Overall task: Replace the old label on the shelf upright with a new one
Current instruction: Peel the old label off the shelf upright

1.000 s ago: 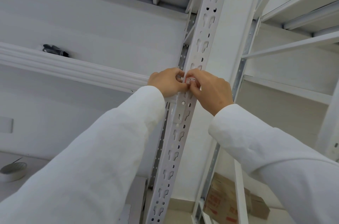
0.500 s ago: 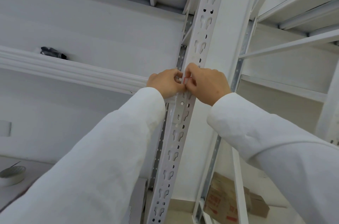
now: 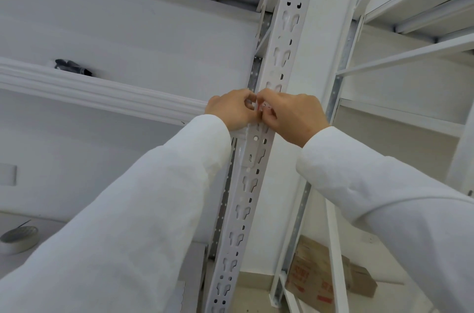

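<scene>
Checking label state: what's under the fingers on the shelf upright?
A small label with red edging shows between the left hand and right hand, against the shelf upright. Both hands' fingers pinch at it; most of it is covered, so its print is unreadable.

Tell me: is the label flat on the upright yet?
Cannot tell. Both hands' fingers pinch the small red-edged label against the upright and cover most of it.

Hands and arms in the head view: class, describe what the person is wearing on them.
Both arms are covered by long white sleeves of plain, slightly creased fabric, the left sleeve and the right sleeve ending at the wrists. The left hand and right hand are bare: no gloves, and no rings or watch visible.
</scene>
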Motion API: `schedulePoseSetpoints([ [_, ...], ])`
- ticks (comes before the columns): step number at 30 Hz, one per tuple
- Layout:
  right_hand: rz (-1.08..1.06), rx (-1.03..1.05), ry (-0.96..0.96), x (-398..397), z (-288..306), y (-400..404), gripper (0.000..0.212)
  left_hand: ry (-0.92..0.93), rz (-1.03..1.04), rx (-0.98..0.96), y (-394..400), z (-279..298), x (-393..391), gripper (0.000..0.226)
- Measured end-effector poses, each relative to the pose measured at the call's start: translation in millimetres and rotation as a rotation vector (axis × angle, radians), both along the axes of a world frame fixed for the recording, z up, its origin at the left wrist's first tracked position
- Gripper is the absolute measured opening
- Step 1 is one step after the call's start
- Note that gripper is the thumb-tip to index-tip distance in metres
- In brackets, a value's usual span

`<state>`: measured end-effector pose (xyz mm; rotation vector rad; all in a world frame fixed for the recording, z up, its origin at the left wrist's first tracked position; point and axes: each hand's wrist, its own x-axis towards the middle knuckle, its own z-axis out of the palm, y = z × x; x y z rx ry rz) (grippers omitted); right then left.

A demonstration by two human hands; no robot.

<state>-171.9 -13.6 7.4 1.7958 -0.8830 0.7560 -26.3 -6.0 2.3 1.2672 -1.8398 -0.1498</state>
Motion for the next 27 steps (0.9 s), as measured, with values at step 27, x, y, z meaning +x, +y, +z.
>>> schedulePoseSetpoints([
  [27, -0.006, 0.249, 0.010, 0.1, 12.6, 6.6, 0.022, -0.016, 0.002, -0.014, -0.5, -1.8, -0.3, 0.032],
])
